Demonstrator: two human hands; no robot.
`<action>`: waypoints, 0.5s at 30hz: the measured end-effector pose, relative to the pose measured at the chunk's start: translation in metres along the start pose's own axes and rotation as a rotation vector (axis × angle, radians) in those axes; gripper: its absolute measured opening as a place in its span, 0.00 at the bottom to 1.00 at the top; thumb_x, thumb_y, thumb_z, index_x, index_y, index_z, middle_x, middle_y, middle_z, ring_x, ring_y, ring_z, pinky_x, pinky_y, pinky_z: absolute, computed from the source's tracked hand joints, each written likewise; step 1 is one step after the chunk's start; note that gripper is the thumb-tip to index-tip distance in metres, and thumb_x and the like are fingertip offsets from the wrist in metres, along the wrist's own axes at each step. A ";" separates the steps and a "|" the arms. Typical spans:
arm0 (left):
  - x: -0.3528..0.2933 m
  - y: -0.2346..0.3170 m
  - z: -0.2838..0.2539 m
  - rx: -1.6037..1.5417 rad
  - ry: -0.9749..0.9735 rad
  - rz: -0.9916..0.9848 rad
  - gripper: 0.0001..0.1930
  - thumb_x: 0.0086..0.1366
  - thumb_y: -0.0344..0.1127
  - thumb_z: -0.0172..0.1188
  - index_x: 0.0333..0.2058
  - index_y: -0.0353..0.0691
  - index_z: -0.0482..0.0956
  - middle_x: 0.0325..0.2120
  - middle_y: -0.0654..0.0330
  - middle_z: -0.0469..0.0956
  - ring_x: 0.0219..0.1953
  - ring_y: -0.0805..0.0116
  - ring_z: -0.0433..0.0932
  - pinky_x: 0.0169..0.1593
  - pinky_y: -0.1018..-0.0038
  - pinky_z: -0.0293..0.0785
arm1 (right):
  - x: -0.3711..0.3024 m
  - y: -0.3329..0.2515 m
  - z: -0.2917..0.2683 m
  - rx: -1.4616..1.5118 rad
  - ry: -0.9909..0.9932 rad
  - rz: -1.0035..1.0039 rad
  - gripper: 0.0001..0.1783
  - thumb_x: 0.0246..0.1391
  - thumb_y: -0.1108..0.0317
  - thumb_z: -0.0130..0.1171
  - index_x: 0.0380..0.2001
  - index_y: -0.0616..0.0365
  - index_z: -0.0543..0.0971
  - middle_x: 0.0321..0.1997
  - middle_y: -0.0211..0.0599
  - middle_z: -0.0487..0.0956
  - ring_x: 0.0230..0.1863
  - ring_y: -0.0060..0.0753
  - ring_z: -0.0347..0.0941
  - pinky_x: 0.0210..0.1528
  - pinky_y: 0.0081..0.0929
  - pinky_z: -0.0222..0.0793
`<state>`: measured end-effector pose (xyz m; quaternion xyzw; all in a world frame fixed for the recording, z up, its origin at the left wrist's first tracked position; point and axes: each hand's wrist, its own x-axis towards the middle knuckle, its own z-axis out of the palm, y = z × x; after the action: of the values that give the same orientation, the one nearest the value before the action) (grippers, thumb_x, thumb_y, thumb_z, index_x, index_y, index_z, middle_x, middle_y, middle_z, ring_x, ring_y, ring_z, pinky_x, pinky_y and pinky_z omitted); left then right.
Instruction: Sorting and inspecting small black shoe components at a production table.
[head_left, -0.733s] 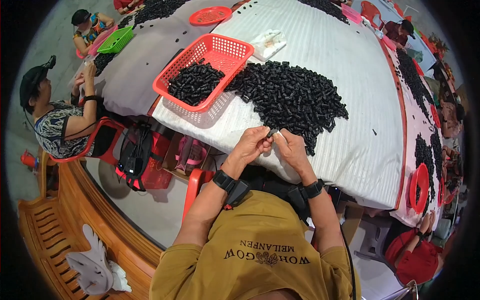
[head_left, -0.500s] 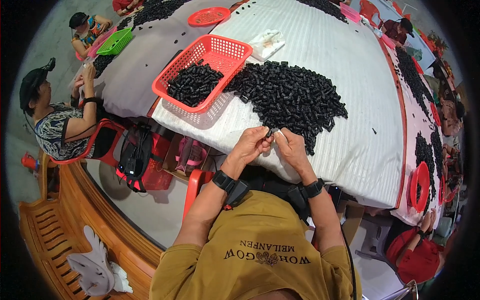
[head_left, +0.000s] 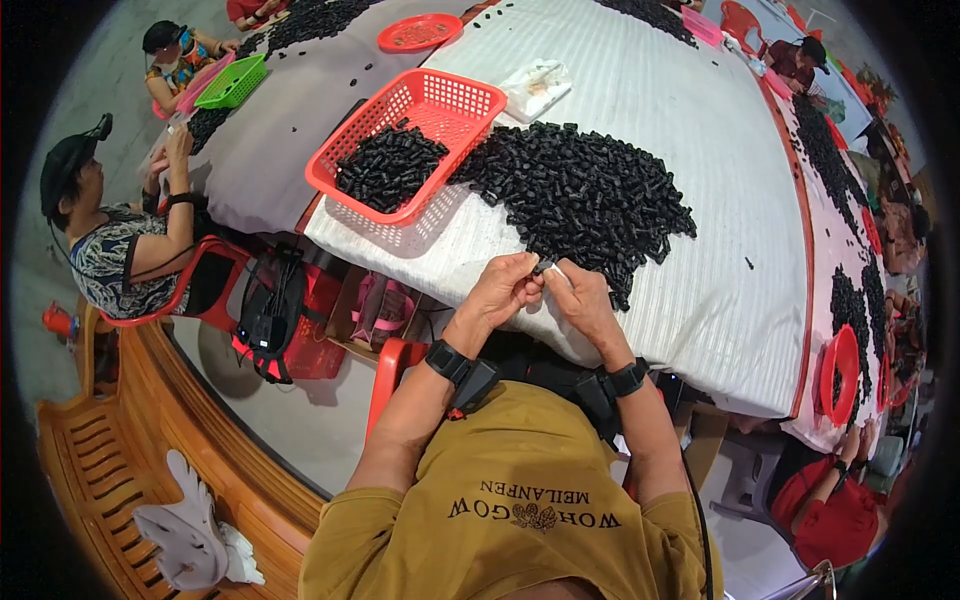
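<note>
My left hand (head_left: 507,287) and my right hand (head_left: 580,300) meet at the near edge of the white-covered table, fingertips pinched together. Between them is a small black piece (head_left: 543,267), mostly covered by the fingers; the left fingers grip it and the right thumb and finger press at its other side. Just beyond my hands spreads a large pile of small black cylindrical pieces (head_left: 590,195). To its left stands a red plastic basket (head_left: 455,112) with more such black pieces (head_left: 388,165) heaped in its near part.
A crumpled white tissue (head_left: 535,88) lies behind the pile, and a red round tray (head_left: 420,32) farther back. One person (head_left: 120,230) sits at the left beside a green basket (head_left: 232,82). A red bowl (head_left: 840,372) and another person (head_left: 830,510) are at the right.
The right thumb and fingers have shifted slightly at the small black piece, which shows a little differently between the hands. Otherwise my arms, the pile and the basket stay put.
</note>
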<state>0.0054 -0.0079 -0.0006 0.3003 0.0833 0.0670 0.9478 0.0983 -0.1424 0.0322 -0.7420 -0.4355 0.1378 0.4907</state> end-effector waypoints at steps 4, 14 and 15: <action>0.000 0.000 0.001 0.002 -0.007 0.001 0.11 0.63 0.38 0.53 0.30 0.35 0.73 0.22 0.62 0.71 0.21 0.76 0.67 0.25 0.80 0.64 | -0.001 0.003 -0.001 -0.051 -0.015 -0.046 0.14 0.54 0.60 0.51 0.23 0.60 0.73 0.17 0.47 0.72 0.18 0.38 0.72 0.22 0.29 0.63; -0.027 0.066 0.036 0.454 0.325 0.350 0.08 0.62 0.38 0.54 0.28 0.40 0.73 0.17 0.67 0.70 0.15 0.84 0.63 0.18 0.87 0.59 | -0.002 0.001 -0.006 0.061 0.021 -0.022 0.14 0.54 0.62 0.51 0.22 0.62 0.71 0.13 0.42 0.67 0.15 0.26 0.60 0.20 0.26 0.59; -0.029 0.080 0.033 0.517 0.367 0.467 0.08 0.62 0.37 0.54 0.29 0.39 0.73 0.17 0.67 0.71 0.15 0.84 0.64 0.18 0.87 0.60 | -0.002 0.000 -0.006 0.052 0.016 -0.010 0.14 0.54 0.62 0.51 0.22 0.62 0.70 0.13 0.42 0.67 0.15 0.26 0.61 0.20 0.26 0.60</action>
<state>-0.0221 0.0332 0.0758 0.5232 0.1949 0.3102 0.7695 0.1014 -0.1474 0.0343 -0.7279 -0.4317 0.1404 0.5139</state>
